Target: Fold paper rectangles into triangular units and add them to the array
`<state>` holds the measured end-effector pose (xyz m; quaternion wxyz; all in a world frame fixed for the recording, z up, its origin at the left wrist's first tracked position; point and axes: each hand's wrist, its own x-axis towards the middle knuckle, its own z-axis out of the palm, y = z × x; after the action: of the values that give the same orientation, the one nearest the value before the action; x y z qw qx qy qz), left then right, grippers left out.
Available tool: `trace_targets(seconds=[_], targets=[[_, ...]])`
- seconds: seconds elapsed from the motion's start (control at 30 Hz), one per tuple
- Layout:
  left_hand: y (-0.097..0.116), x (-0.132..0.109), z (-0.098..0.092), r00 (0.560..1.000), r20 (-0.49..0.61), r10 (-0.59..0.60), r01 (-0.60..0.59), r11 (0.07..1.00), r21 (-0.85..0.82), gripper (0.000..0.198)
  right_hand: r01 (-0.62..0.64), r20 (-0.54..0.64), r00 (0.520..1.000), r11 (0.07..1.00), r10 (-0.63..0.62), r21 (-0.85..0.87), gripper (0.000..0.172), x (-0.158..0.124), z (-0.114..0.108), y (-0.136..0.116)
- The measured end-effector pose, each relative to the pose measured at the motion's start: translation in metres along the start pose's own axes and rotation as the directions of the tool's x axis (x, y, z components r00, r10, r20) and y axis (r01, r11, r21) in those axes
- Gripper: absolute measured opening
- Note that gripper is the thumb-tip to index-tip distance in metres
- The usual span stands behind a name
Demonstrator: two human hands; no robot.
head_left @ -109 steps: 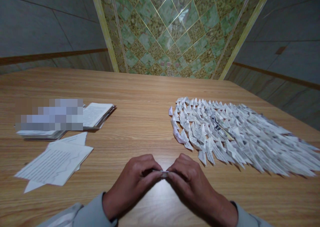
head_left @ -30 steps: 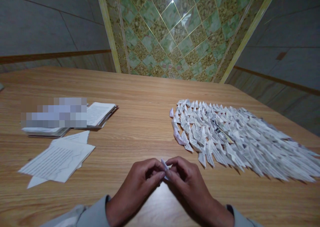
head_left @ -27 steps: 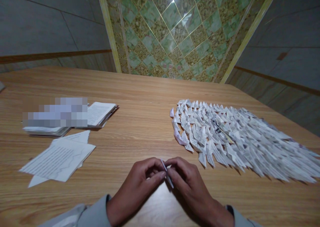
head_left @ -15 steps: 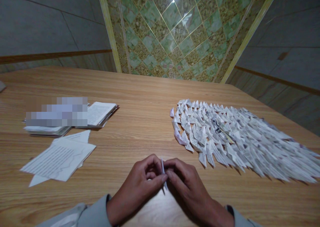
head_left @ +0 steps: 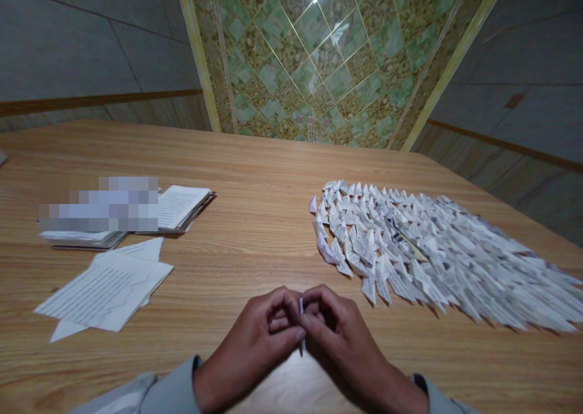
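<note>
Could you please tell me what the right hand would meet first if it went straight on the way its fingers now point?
The right hand would meet the narrow folded paper pinched at its fingertips, and beyond that the left hand.

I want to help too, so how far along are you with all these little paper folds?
A lot looks done: a big spread of folded paper pieces lies in overlapping rows. In hand is one narrow folded paper strip, pinched between the left hand and right hand. Still left, it seems, are the loose printed sheets and the stack of printed pages, which look unfolded. The final count can't be seen.
</note>
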<state>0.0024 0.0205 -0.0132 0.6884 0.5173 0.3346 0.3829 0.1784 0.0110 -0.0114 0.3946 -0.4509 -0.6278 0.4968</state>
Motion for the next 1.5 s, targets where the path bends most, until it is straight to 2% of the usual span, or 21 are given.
trace_targets(seconds=[0.2,0.33,0.5,0.63,0.77,0.93,1.03,1.2,1.3,1.4,1.5], targets=[[-0.004,0.001,-0.002,1.000,-0.007,-0.017,0.017,0.999,-0.034,0.020,0.017,0.004,1.000,0.999,-0.017,0.038,0.023,0.002,-0.001,0.002],[-0.002,0.002,-0.001,0.998,-0.066,-0.020,0.020,1.000,-0.013,0.020,0.040,-0.029,0.999,0.993,-0.044,-0.113,0.014,0.001,-0.001,0.001],[-0.001,0.002,0.002,0.994,-0.102,0.040,-0.042,0.999,-0.021,0.021,0.169,-0.042,0.980,0.921,-0.196,-0.350,0.033,-0.001,0.003,0.002],[-0.004,-0.001,0.001,0.996,-0.082,0.030,-0.030,1.000,0.005,0.024,0.271,-0.012,0.953,0.871,-0.302,-0.410,0.025,-0.002,0.003,0.006],[-0.004,-0.003,0.000,0.997,-0.078,0.017,-0.011,0.997,0.078,0.013,0.375,0.008,0.909,0.807,-0.417,-0.456,0.024,-0.002,0.003,0.010],[-0.003,-0.001,0.000,0.996,-0.068,0.064,-0.061,0.997,0.052,0.010,0.358,0.010,0.919,0.822,-0.395,-0.444,0.024,-0.002,0.004,0.012],[-0.004,0.000,-0.002,0.993,-0.078,0.088,-0.084,0.995,0.053,0.015,0.346,0.015,0.923,0.813,-0.384,-0.468,0.019,-0.003,0.003,0.010],[-0.008,0.001,-0.002,0.993,-0.081,0.084,-0.084,0.996,0.002,0.022,0.378,0.017,0.902,0.770,-0.432,-0.514,0.018,-0.003,0.002,0.007],[-0.008,0.000,-0.001,0.995,-0.084,0.048,-0.052,0.998,-0.039,0.018,0.397,0.020,0.891,0.756,-0.455,-0.521,0.021,-0.003,0.002,0.009],[-0.007,-0.002,-0.001,0.994,-0.108,0.029,-0.030,1.000,-0.009,0.011,0.384,0.024,0.904,0.784,-0.427,-0.489,0.016,-0.003,0.003,0.011],[-0.003,-0.003,-0.002,0.991,-0.132,0.021,-0.018,1.000,0.019,0.014,0.301,-0.019,0.943,0.876,-0.332,-0.377,0.015,-0.003,0.004,0.011]])
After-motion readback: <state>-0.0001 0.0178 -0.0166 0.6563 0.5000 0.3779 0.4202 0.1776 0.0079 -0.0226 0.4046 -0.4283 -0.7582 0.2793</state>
